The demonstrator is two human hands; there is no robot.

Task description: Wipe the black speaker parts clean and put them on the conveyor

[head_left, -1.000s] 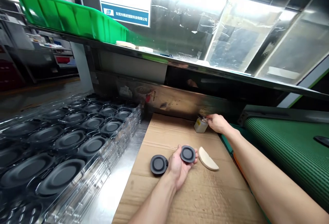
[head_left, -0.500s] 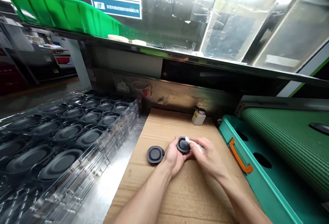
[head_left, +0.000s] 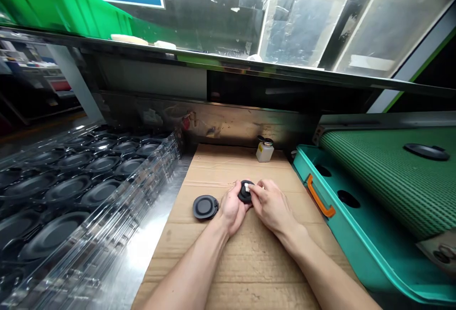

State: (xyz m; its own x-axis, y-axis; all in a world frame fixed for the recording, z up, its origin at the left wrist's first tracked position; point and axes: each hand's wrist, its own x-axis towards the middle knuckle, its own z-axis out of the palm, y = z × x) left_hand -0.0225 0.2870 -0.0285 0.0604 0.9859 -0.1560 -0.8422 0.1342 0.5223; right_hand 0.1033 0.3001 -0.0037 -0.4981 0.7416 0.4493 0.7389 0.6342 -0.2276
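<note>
Just below frame centre: left hand (head_left: 231, 209) grips black disc (head_left: 243, 197); right hand (head_left: 272, 206) pinches white wad (head_left: 247, 187) against it. Apparently wiping; next stroke likely calls for steady left grip.

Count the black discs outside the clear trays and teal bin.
3: the held disc in the left hand, the loose disc on the cardboard, and the third disc on the green belt. Others may be hidden.
</note>
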